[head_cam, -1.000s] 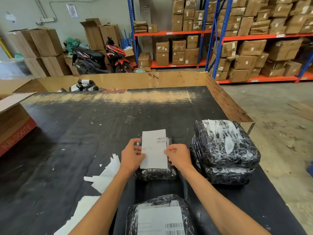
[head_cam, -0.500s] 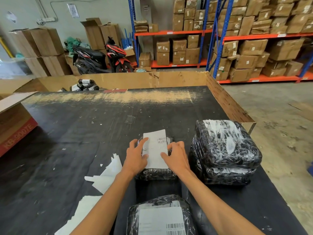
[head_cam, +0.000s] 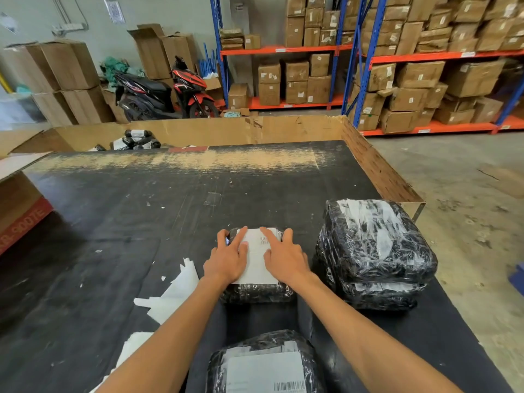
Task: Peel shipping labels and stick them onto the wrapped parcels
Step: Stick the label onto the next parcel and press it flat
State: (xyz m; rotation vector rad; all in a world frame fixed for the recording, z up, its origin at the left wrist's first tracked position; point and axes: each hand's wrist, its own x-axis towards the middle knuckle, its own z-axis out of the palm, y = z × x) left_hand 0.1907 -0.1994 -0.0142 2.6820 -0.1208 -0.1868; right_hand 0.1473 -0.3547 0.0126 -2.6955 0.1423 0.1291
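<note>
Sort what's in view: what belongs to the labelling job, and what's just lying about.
Part of the job:
- left hand and right hand, flat on the label
- small parcel under it
- stacked parcels
- labelled parcel nearest the camera

Just lying about:
- paper scraps
- motorbike
- shelved boxes

free: bare table [head_cam: 198,199] ahead | blocked: stacked parcels [head_cam: 371,251] right, paper scraps [head_cam: 173,296] left
</note>
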